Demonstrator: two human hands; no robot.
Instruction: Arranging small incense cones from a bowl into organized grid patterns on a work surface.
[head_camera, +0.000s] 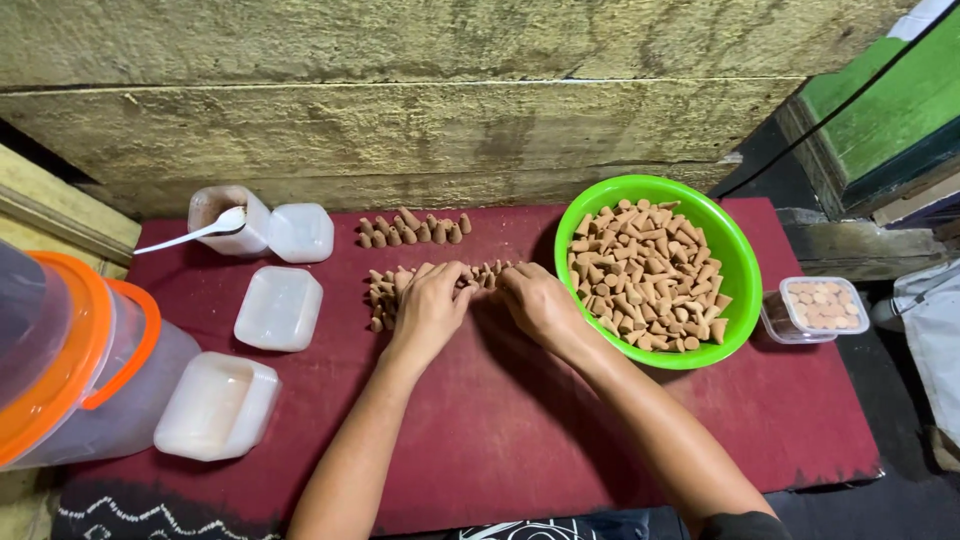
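My left hand (430, 305) and my right hand (538, 300) rest side by side on a dark red cloth (500, 440), fingers curled over a cluster of small tan cones (383, 292). Fingertips of both hands touch the cones; what lies under the palms is hidden. A second row of the same cones (410, 230) lies farther back on the cloth, untouched. Just right of my right hand stands a bright green bowl (735, 250) heaped with several more cones.
Clear square tubs (278, 308) (215, 405) (300, 232) lie upside down at left. An open tub with a white spoon (222, 222) stands at back left. An orange-rimmed clear bucket (60, 370) is far left, a small tub of discs (818, 308) right. A rough wall runs behind.
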